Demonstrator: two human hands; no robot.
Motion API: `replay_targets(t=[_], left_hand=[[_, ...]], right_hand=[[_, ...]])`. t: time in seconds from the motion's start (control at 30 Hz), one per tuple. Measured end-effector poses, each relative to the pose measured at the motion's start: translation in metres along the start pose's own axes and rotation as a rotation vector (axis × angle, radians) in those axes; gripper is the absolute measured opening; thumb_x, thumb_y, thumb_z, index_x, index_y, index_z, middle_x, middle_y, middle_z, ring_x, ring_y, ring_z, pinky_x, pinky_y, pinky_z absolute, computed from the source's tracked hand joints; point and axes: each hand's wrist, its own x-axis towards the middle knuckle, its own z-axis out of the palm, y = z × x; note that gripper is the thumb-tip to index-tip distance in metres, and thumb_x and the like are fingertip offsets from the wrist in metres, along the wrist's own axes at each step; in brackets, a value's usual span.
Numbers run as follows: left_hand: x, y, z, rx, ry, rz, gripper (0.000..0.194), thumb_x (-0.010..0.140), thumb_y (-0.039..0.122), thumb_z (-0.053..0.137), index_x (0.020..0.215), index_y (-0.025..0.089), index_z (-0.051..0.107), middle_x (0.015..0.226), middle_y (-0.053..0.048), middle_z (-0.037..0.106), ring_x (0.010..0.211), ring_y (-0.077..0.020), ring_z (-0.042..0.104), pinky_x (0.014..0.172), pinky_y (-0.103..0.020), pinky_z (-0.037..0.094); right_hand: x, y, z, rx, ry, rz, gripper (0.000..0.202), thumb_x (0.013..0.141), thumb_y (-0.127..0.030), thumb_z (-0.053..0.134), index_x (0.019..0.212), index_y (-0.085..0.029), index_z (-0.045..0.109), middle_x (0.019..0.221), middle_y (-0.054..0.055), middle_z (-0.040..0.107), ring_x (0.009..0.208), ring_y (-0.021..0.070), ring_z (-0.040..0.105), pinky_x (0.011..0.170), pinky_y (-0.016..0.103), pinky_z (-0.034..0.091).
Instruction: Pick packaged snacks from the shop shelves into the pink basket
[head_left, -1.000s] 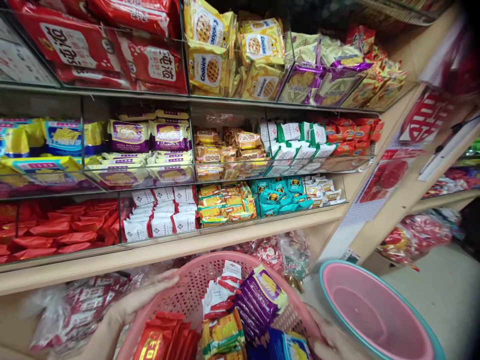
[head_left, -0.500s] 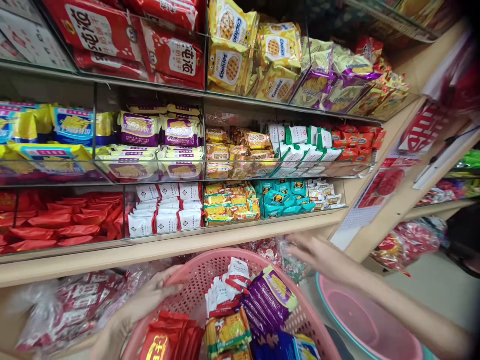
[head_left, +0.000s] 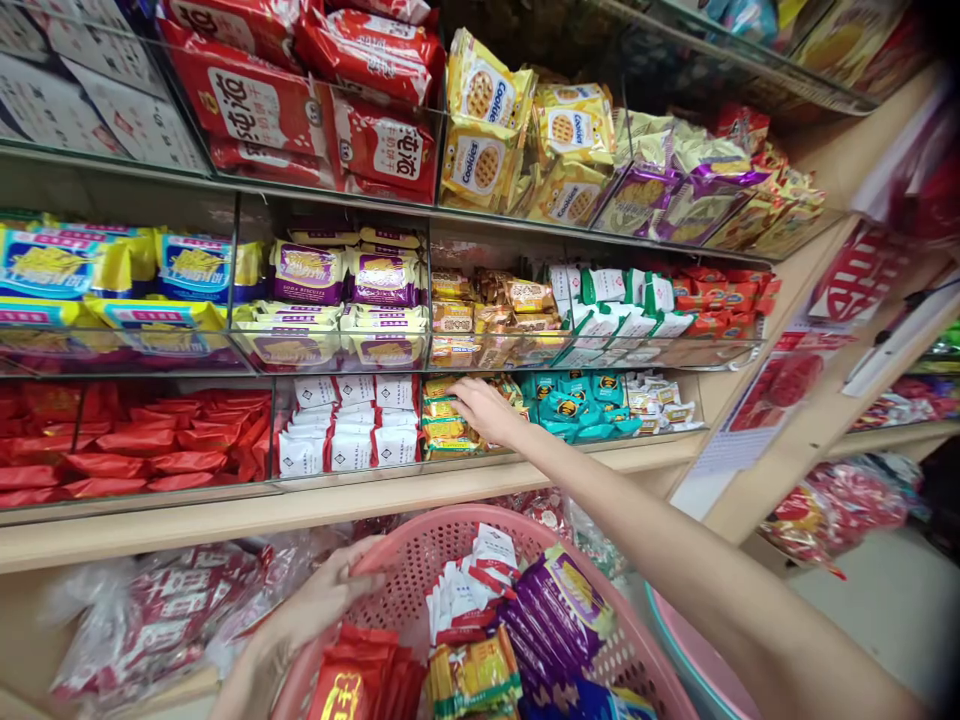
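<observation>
My left hand [head_left: 330, 590] grips the left rim of a pink perforated plastic basket [head_left: 637, 640], its fingers over the edge. My right hand [head_left: 486, 408] reaches into the bottom shelf, its fingers closed on yellow-and-orange snack packets [head_left: 450, 428]. How many it holds is hidden. Inside the basket lie red packets [head_left: 360, 675], white-and-red packets [head_left: 465, 590], purple biscuit packets [head_left: 555, 620], yellow-and-green packets [head_left: 476, 672] and blue packets [head_left: 600, 700], the last partly cut off.
Clear dividers split the shelves. White packets [head_left: 352, 430] stand left of my right hand, teal packets [head_left: 574, 405] right of it. A wooden ledge [head_left: 187, 520] runs below. Bagged red goods [head_left: 180, 610] lie underneath; a pink-and-teal tub [head_left: 690, 650] stands beside the basket.
My right hand has moved from above the basket's far right side up and left onto the yellow-and-orange packets. My left hand stays on the rim. The view has shifted slightly.
</observation>
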Motion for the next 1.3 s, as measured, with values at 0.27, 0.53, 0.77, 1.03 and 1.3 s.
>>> replay_targets(t=[0.27, 0.53, 0.77, 1.03, 1.3], left_hand=[[0.003, -0.004, -0.002, 0.038, -0.038, 0.013, 0.069, 0.066, 0.044, 0.067, 0.128, 0.019, 0.052, 0.139, -0.009, 0.051, 0.128, -0.0278, 0.045, 0.107, -0.038, 0.036], [-0.003, 0.004, -0.001, 0.089, -0.072, 0.044, 0.063, 0.069, 0.047, 0.064, 0.127, 0.025, 0.055, 0.137, -0.003, 0.053, 0.129, -0.029, 0.043, 0.105, -0.037, 0.038], [-0.006, 0.009, -0.002, 0.107, -0.062, 0.053, 0.064, 0.068, 0.047, 0.064, 0.129, 0.027, 0.054, 0.133, -0.002, 0.057, 0.129, -0.0297, 0.043, 0.106, -0.037, 0.038], [-0.006, 0.005, -0.003, 0.087, -0.038, 0.032, 0.072, 0.068, 0.047, 0.064, 0.133, 0.019, 0.048, 0.142, -0.009, 0.046, 0.13, -0.0289, 0.042, 0.106, -0.039, 0.037], [-0.004, 0.007, 0.0, 0.057, -0.017, -0.01, 0.072, 0.065, 0.049, 0.067, 0.13, 0.022, 0.052, 0.145, -0.008, 0.043, 0.129, -0.029, 0.044, 0.107, -0.038, 0.036]], right_hand=[[0.011, -0.008, -0.01, -0.019, -0.081, 0.117, 0.034, 0.09, -0.037, 0.048, 0.117, -0.02, 0.059, 0.114, 0.011, 0.062, 0.108, 0.0254, 0.053, 0.086, 0.037, 0.038], [0.015, -0.012, -0.012, -0.06, -0.12, 0.128, 0.037, 0.089, -0.049, 0.047, 0.111, -0.023, 0.063, 0.112, 0.012, 0.064, 0.108, 0.0281, 0.053, 0.086, 0.042, 0.035], [0.019, -0.012, -0.012, -0.006, -0.121, 0.144, 0.029, 0.084, -0.041, 0.059, 0.101, -0.018, 0.062, 0.105, 0.01, 0.067, 0.102, 0.028, 0.056, 0.087, 0.045, 0.033], [0.011, -0.012, -0.015, -0.097, -0.081, -0.045, 0.031, 0.09, -0.027, 0.052, 0.119, -0.017, 0.052, 0.117, 0.012, 0.059, 0.104, 0.0256, 0.051, 0.084, 0.039, 0.034], [-0.014, -0.013, -0.012, -0.263, 0.125, -0.197, 0.028, 0.094, -0.027, 0.04, 0.116, -0.015, 0.053, 0.11, 0.011, 0.058, 0.1, 0.0242, 0.047, 0.082, 0.035, 0.034]])
